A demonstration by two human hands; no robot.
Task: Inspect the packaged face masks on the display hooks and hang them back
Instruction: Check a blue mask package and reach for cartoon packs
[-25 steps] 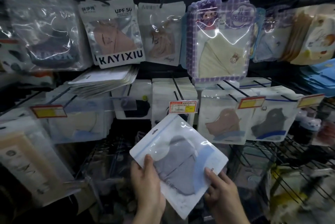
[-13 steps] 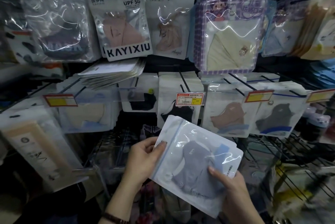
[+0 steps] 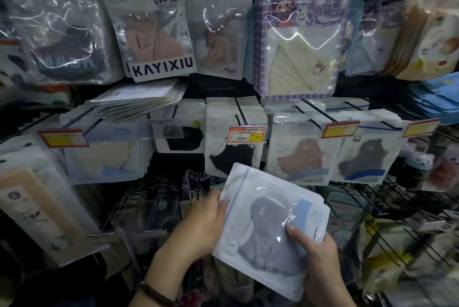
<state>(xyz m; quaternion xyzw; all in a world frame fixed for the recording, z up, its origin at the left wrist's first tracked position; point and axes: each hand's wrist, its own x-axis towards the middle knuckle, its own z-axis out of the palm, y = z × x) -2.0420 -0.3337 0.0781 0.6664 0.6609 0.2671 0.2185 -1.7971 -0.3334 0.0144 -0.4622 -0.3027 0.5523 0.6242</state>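
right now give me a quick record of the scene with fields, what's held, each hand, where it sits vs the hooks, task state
held item: grey mask pack, clear front, blue zip strip, tilted
left hand: grips the pack's left edge
right hand: holds the lower right corner, thumb on the front
position: off the hooks, in front of and below the black mask pack hanging on a middle-row hook
nearby: red price tag above; KAYIXIU pack on the top row
task state: pack in hand for inspection, not yet hung back
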